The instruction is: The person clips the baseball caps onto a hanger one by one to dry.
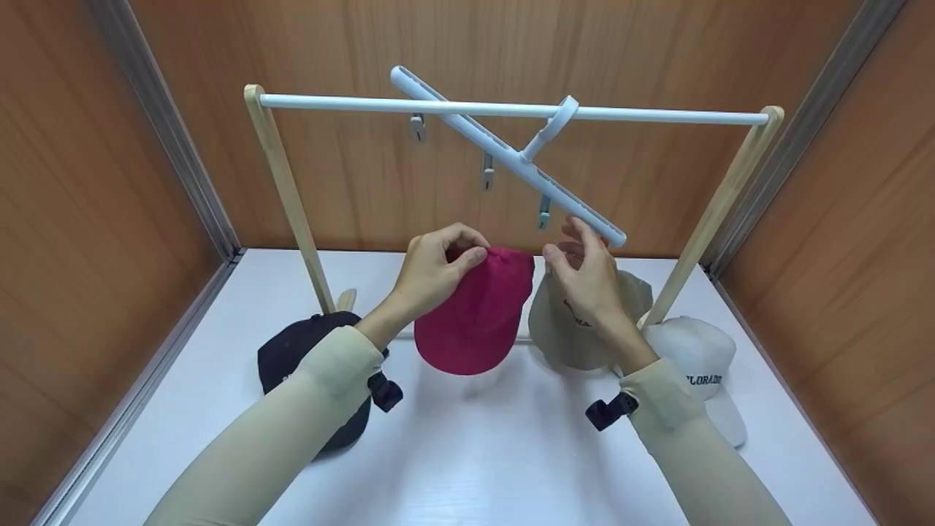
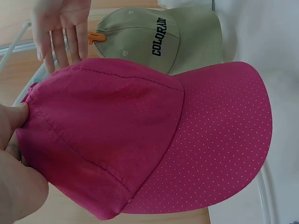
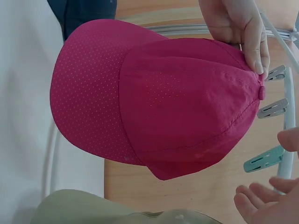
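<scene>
Holding, left hand [image 1: 432,269]: your thumb and fingers pinch one red cap [image 1: 475,314] at its top, near twelve o'clock. Right hand [image 1: 588,281]: your fingers loosely extended, gripping nothing, at two o'clock from the cap; whether a fingertip touches the hanger [image 1: 504,153], at twelve, you cannot tell.

Position: red cap suspended above the table [image 1: 467,453], brim [image 2: 224,144] at six o'clock, button [image 3: 261,93] at twelve.

Handling, as judged: light; crown [image 2: 107,112] thin and soft, likely to fold under your pinch; brim stiffer, liable to swing; slipping unlikely, hard to damage. Best holds: the cloth beside the button, so you keep the brim down; the brim's edge at six o'clock, should you want it steadied.

Nearby: teal clip [image 1: 544,212], one o'clock; two grey clips [image 1: 488,175], eleven to twelve; tan cap [image 1: 555,332], three, orange clip [image 2: 96,37] at its top; white cap [image 1: 690,351], three to four; black cap [image 1: 292,347], eight to nine.
</scene>
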